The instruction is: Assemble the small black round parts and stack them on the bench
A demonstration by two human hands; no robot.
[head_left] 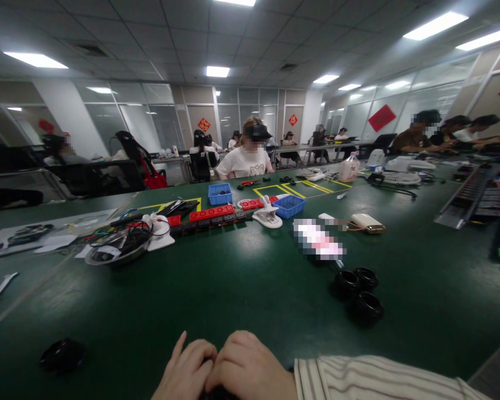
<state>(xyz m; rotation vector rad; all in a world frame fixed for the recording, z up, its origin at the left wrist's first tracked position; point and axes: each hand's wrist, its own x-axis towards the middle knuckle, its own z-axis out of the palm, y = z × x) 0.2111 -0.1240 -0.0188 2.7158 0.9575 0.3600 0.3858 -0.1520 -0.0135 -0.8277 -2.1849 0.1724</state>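
Both of my hands meet at the bottom edge of the view, over the near side of the green table [241, 289]. My left hand [187, 369] has its fingers curled, thumb raised, pressed against my right hand [250, 369], which is closed in a fist with a striped sleeve behind it. Something dark shows just under the two hands at the frame edge; I cannot make out what it is. Three black rings [358, 291] lie on the table to the right and farther away. One more black ring [62, 355] lies to the left of my hands.
Across the table stand two blue bins [220, 194], a row of red parts [210, 213], white clamps [267, 215], a clear bowl with cables [116, 247] and a power bank [367, 223]. A wrench [0, 288] lies far left. A person [245, 155] sits opposite; others work at the right.
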